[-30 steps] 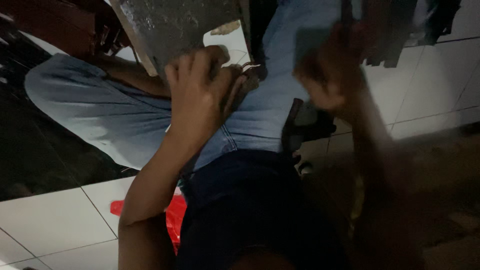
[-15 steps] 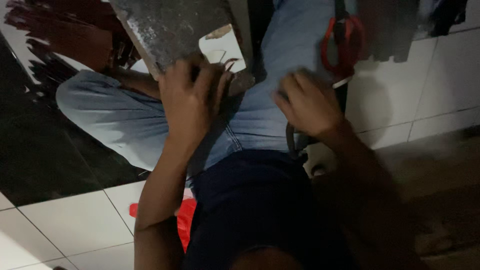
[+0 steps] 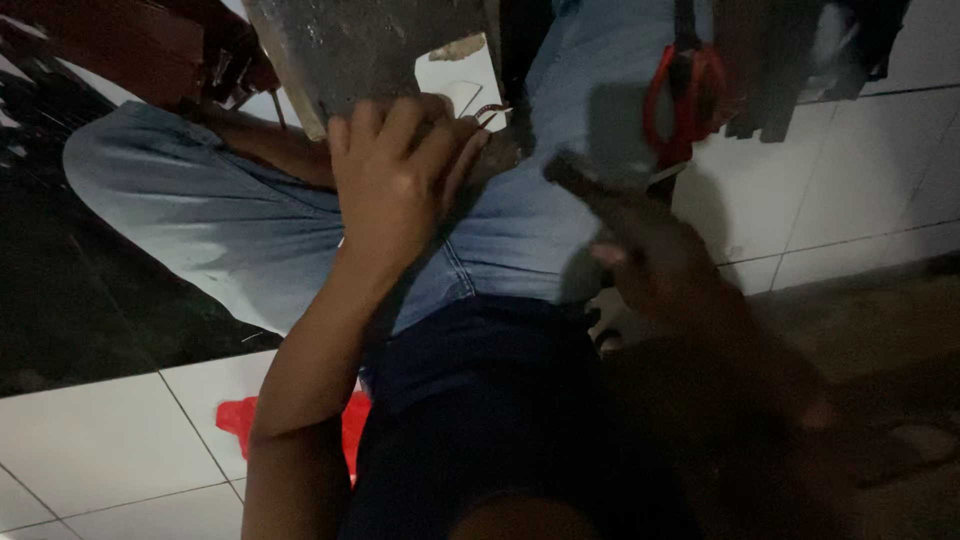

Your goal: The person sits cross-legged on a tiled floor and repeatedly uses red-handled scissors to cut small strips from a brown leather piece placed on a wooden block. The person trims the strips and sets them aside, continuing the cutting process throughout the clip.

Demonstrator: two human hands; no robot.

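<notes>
Grey slab (image 3: pixel 360 45), one, propped on denim-clad legs (image 3: pixel 250 230); left hand (image 3: pixel 395 185) pressed against its lower edge, fingers spread. Right hand (image 3: pixel 660 265) closed round one dark tool handle (image 3: pixel 585 185). Red-handled scissors (image 3: pixel 685 95), one pair, beyond. White floor tiles (image 3: pixel 90 460) beneath.

I have just one view, from the camera on the person's head. It looks down, very near the left hand (image 3: pixel 395 190) and right hand (image 3: pixel 660 265). Past the fingers (image 3: pixel 400 125) sits a grey slab (image 3: pixel 370 45).
</notes>
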